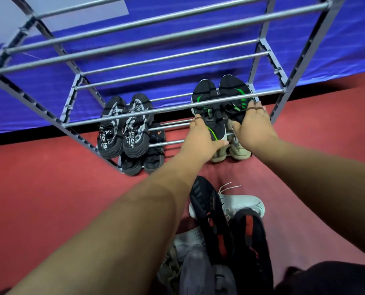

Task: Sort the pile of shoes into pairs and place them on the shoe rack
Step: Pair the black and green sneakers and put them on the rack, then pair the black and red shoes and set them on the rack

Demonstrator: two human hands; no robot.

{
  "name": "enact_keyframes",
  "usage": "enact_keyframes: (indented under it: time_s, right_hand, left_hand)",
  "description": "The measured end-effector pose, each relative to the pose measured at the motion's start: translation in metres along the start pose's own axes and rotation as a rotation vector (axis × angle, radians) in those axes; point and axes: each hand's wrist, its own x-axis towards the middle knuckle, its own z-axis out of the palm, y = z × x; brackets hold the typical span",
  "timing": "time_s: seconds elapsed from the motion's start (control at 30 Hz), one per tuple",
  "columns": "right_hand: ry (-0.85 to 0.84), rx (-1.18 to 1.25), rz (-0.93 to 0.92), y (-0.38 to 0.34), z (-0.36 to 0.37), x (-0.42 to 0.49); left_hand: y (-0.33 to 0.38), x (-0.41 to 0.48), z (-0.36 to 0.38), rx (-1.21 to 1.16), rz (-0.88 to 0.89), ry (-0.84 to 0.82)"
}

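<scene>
Left grip (203, 137) and right grip (255, 128) each clasp the heel of one shoe of the black-green pair (207, 88), which is set side by side on a shelf of the shoe rack (134, 114). Judged done: a black-white pair (122, 126) well left of the left grip, and a black pair (154, 160) and a beige pair (239, 153) on the shelf beneath. Outstanding: the pile (213, 213) on the floor behind the grips, with black-red, white and grey shoes unsorted.

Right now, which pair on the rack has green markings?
The black pair at the rack's right end, above the beige pair; the black-and-white pair and orange-marked pair sit left.
</scene>
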Motion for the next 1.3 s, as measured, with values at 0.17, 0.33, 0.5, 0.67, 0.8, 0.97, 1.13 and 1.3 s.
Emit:
enact_keyframes:
  time_s: [0.17, 0.33, 0.5, 0.67, 0.8, 0.97, 1.13, 1.3]
  right_hand:
    - [0.038, -0.010, -0.097, 0.012, 0.000, -0.012]
    - [0.001, 0.057, -0.085, 0.020, -0.007, -0.028]
    - [-0.017, 0.120, -0.062, 0.026, -0.011, -0.044]
    - [0.008, 0.170, -0.031, 0.024, -0.017, -0.056]
    - [0.097, 0.197, -0.047, 0.019, -0.018, -0.065]
    - [-0.016, 0.272, -0.174, 0.028, 0.000, -0.090]
    - [-0.711, -0.014, -0.192, 0.073, 0.046, -0.134]
    - [-0.776, -0.166, -0.265, 0.106, 0.067, -0.158]
  left_hand:
    - [0.000, 0.004, 0.007, -0.054, -0.074, 0.034]
    - [0.001, 0.003, 0.012, -0.069, -0.033, 0.090]
    - [0.003, 0.003, 0.018, -0.058, -0.014, 0.060]
    - [0.008, -0.003, 0.005, 0.042, 0.009, 0.001]
    - [-0.012, -0.031, 0.007, 0.127, 0.038, 0.192]
    - [-0.044, -0.085, 0.049, 0.263, -0.183, 0.039]
    - [-0.080, -0.135, 0.089, 0.309, -0.373, -0.576]
    - [-0.095, -0.167, 0.096, 0.261, -0.220, -0.669]
